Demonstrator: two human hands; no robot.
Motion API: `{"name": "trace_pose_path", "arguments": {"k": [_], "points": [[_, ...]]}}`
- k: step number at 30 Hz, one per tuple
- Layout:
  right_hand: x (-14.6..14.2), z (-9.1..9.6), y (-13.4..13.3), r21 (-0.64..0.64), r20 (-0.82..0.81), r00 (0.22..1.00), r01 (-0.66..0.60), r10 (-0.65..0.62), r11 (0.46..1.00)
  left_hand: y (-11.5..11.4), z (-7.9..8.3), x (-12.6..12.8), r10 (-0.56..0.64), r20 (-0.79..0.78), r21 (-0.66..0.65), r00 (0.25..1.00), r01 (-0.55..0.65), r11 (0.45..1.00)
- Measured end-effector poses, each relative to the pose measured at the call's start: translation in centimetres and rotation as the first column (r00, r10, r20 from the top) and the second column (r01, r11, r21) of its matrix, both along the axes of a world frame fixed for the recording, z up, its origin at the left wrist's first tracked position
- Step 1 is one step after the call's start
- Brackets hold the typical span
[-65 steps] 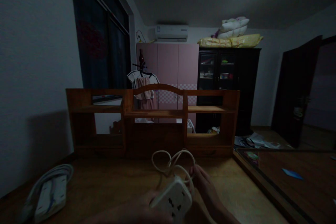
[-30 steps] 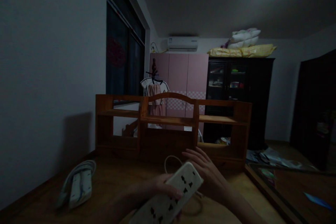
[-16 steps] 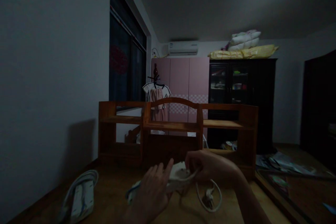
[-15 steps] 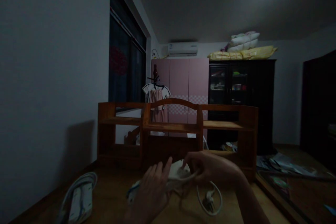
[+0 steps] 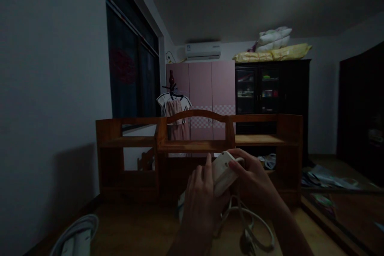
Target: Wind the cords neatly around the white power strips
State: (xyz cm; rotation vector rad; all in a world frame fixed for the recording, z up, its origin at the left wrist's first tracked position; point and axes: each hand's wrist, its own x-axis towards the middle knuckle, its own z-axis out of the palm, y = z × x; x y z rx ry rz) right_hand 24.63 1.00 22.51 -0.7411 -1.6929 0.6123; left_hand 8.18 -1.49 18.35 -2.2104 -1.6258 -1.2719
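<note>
Both hands hold a white power strip (image 5: 223,172) up in front of the wooden desk shelf (image 5: 198,144). My left hand (image 5: 200,194) grips its lower part, with the fingers wrapped round it. My right hand (image 5: 255,180) is closed over its upper end. The strip's white cord (image 5: 255,224) hangs below in a loop over the desk, and its plug (image 5: 247,242) dangles low.
A second white power strip (image 5: 76,240) with its cord lies at the desk's left front. Behind the shelf stand a pink wardrobe (image 5: 204,88) and a dark cabinet (image 5: 270,96) with bedding on top. A wall and window are on the left.
The power strip has been lifted higher and turned end-up in front of the shelf. Both hands rose with it, and the cord loop now hangs lower beneath them.
</note>
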Motion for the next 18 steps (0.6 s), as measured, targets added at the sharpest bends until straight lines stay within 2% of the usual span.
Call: {"name": "trace_pose_path", "arguments": {"k": [3,6,10,12,13,15,18], "points": [[-0.5,-0.8,1.2,-0.06,-0.012,1.0,0.026,-0.027,0.998,1.3,-0.6,-0.4,-0.11,0.034,-0.087,0.993,0.113,0.99],[-1.0,-1.4,2.4,-0.126,-0.022,0.997,0.068,-0.071,0.99,2.3,-0.4,-1.5,-0.257,0.112,-0.118,0.96,0.269,0.956],[-1.3,-1.7,3.4,-0.168,-0.094,0.996,-0.026,0.01,0.985,3.6,0.4,-3.0,-0.445,0.286,-0.167,0.848,0.502,0.849],[-1.4,-1.7,3.5,-0.169,-0.143,0.988,-0.087,0.063,0.982,4.3,0.5,-3.5,-0.496,0.375,-0.176,0.783,0.585,0.792],[-1.5,-1.7,3.4,-0.168,-0.165,0.983,-0.104,0.076,0.98,4.7,0.5,-3.7,-0.501,0.404,-0.168,0.765,0.6,0.782],[-1.9,-1.8,3.3,-0.176,-0.194,0.976,-0.136,0.101,0.975,5.2,0.2,-3.8,-0.465,0.403,-0.118,0.788,0.548,0.828],[-2.7,-2.1,3.0,-0.192,-0.184,0.966,-0.214,0.179,0.958,5.2,-0.4,-3.7,-0.266,0.274,0.045,0.924,0.264,0.964]]}}
